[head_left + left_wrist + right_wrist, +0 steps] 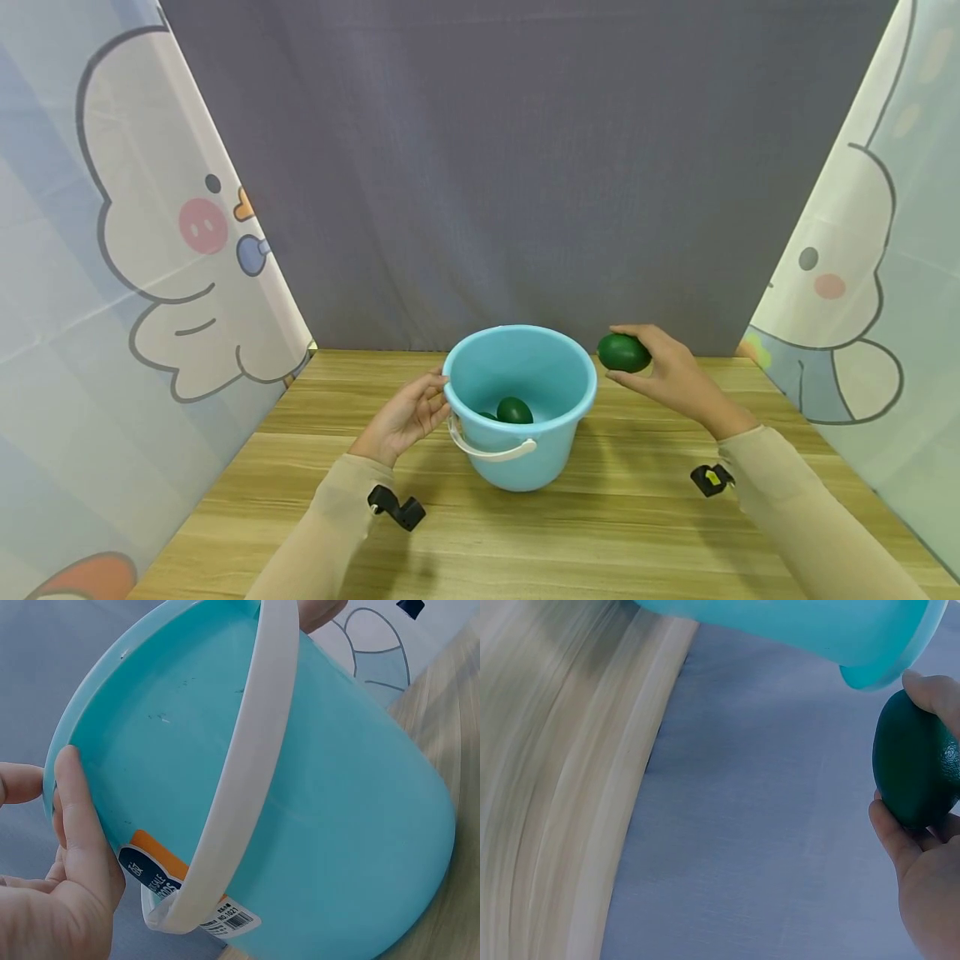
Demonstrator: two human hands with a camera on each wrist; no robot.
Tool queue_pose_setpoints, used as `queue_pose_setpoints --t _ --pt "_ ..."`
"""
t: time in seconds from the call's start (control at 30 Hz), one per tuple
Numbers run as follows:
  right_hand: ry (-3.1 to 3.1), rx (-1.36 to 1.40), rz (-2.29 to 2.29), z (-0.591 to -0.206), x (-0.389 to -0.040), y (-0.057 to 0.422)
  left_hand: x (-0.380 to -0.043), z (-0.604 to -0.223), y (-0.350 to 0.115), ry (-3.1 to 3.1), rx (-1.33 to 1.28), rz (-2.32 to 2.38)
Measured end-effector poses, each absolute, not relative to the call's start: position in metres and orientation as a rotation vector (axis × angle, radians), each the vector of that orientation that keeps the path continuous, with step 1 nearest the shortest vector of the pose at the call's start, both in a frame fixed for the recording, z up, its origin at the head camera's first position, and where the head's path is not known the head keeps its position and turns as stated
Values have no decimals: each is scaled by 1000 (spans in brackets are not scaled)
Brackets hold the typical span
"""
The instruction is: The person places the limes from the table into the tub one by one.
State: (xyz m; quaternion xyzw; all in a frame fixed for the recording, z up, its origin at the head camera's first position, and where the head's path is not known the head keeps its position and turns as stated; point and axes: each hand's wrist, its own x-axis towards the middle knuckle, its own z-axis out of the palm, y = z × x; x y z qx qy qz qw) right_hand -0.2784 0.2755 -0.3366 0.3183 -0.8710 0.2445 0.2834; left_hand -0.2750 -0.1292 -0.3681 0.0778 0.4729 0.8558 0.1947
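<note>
A light blue bucket [521,462] stands on the wooden table, its white handle [491,455] hanging down over the front. My left hand [405,418] pinches the bucket's left rim, thumb and fingers on either side of it, as the left wrist view shows. Held between the thumb and fingers of my right hand [675,379] is a dark green avocado [624,353], raised just right of the rim. Its skin looks glossy and slightly bumpy in the right wrist view. Inside the bucket lies another avocado [515,410], with part of a further green one beside it, mostly hidden by the rim.
The wood-grain table [570,542] extends around the bucket. Behind it hangs a grey cloth [525,167], and cartoon-printed curtains [150,275] flank both sides. An orange and navy label [154,866] is stuck on the bucket. Each sleeve carries a black wrist mount [397,508].
</note>
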Motion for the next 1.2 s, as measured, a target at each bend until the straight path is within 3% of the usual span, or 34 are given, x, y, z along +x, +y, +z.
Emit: queue_pose_setpoints --t 1.2 --pt "-2322 929 693 -314 -273 257 -276 -369 -128 1337 253 2387"
